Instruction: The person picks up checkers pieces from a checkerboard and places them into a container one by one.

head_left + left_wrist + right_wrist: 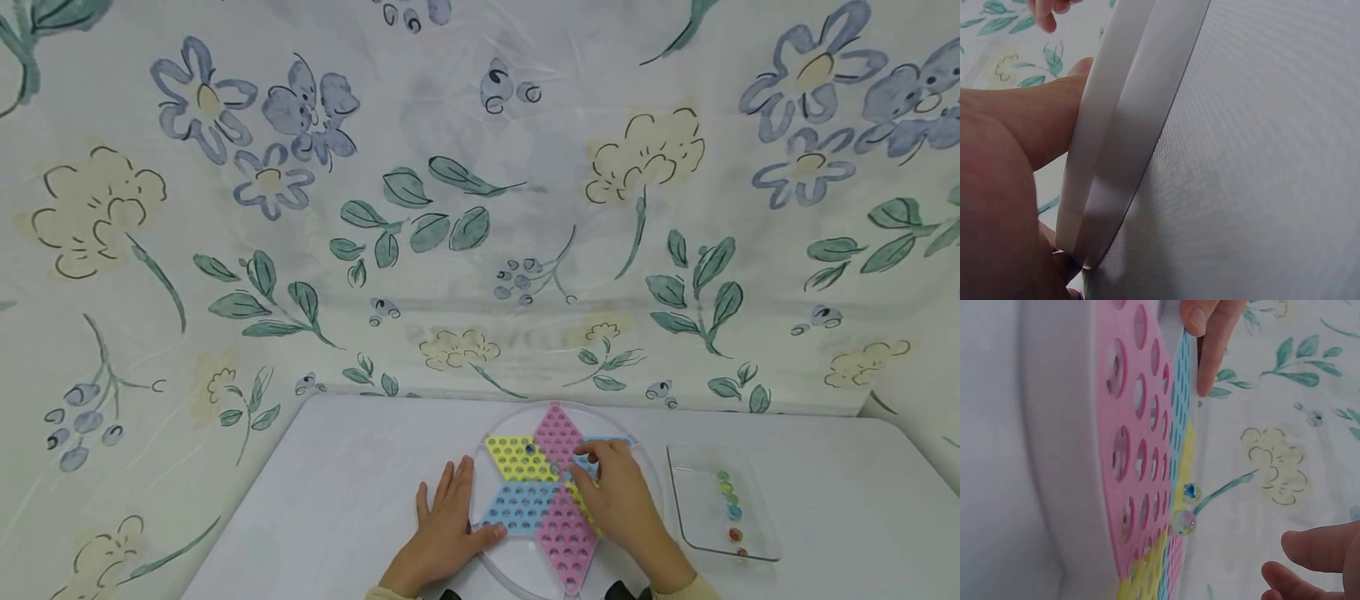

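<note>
A round white Chinese checkers board (504,575) lies on the table, with a star of pink, yellow and blue perforated pieces. My left hand (448,529) rests at its left edge, fingers spread and straight, thumb over the rim; the board's side wall (1110,137) fills much of the left wrist view. Above the board's right half hovers my right hand (618,492), its thumb (1319,549) and fingers apart, with nothing seen between them. A blue marble (530,448) sits in the yellow part, and a clear marble (1184,522) stands close by, near the centre.
To the right of the board stands a clear plastic tray (701,546) with several coloured marbles (731,500) in a row. The white table (360,467) meets a flower-patterned cloth (525,250) behind it.
</note>
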